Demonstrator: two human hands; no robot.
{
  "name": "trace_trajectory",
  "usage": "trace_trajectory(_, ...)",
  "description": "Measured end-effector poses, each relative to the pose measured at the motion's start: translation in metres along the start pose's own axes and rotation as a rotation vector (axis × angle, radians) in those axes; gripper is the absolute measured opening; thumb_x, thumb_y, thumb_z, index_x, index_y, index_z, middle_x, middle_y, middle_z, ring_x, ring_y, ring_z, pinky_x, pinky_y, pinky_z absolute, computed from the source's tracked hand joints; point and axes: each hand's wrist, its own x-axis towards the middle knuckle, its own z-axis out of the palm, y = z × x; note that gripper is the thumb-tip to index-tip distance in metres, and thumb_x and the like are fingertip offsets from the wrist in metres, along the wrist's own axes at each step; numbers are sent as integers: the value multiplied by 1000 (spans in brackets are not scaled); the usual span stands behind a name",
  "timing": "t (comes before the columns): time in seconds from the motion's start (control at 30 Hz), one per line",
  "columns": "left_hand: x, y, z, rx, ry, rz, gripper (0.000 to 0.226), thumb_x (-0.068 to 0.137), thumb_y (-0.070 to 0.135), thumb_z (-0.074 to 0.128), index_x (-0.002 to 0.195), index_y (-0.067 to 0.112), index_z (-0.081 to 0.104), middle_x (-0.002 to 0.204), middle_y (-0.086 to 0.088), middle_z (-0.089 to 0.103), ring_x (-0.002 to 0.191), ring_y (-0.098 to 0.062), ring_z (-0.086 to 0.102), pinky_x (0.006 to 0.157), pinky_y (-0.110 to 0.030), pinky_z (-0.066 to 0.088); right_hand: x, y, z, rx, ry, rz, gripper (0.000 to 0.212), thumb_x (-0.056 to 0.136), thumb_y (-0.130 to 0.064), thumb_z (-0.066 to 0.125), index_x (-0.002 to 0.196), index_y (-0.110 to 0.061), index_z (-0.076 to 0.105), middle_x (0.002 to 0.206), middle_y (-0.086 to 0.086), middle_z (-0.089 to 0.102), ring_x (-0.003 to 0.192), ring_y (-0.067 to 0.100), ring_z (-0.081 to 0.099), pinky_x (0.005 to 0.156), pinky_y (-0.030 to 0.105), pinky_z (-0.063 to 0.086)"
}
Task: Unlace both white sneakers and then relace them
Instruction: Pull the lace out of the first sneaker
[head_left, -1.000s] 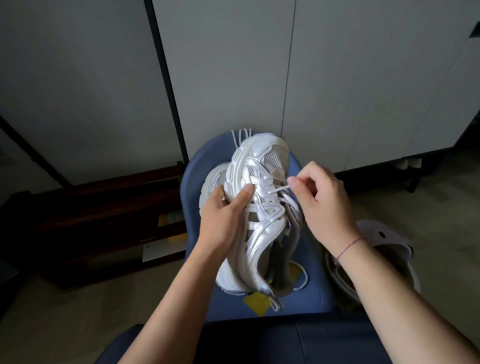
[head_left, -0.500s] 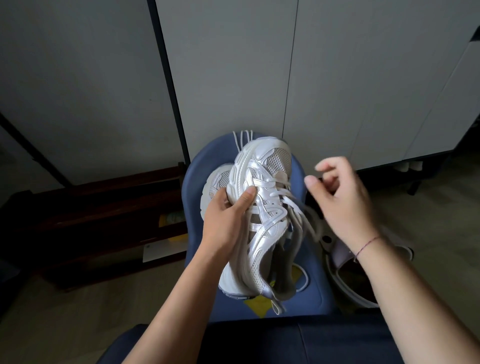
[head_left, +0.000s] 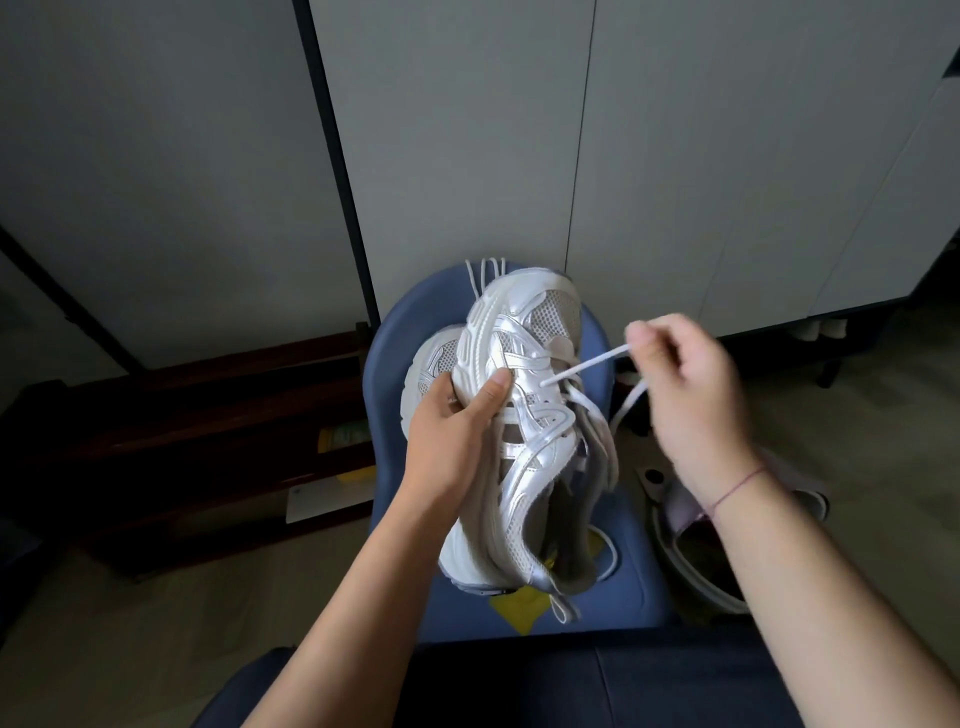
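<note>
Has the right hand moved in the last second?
Yes: the right hand went right, off the sneaker, past the chair's right edge, pinching the lace.

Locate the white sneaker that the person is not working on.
In the head view, the second sneaker peeks out left of centre, behind the held sneaker and the left hand, over the blue chair.

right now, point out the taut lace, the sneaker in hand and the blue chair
lace (head_left: 587, 366): head view, on its taut stretch
held sneaker (head_left: 540, 457): head view, on its silvery side panel
blue chair (head_left: 636, 582): head view, on bare seat at right
</note>
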Motion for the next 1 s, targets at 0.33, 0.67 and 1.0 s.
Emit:
trace_trajectory(0.33, -1, -5, 5, 68, -15, 4, 41, 76, 46, 74, 105, 18, 67, 94, -4, 76, 87, -25, 73, 84, -52, 57, -8, 5, 9, -279, -199, -237, 25, 81, -48, 57, 69, -25, 54, 74, -10, 49, 69, 12, 51, 67, 27, 41)
trace_trajectory(0.67, 3, -3, -3, -11, -7, -26, 29, 90, 28, 68, 115, 14, 65, 101, -1, 76, 93, -19, 72, 86, -35, 56, 3, -1, -4, 290, 132, 135, 27, 94, -30, 51, 69, -21, 48, 57, -15, 45, 59, 2, 39, 55, 15, 34)
trace_trajectory(1.0, 2, -6, 1, 83, 1, 9, 35, 77, 43, 76, 103, 21, 68, 93, 0, 76, 88, -21, 73, 89, -48, 56, -12, 4, 17, -361, -219, -269, 33, 79, -53, 54, 77, -20, 53, 78, -7, 50, 75, 13, 48, 69, 31, 40)
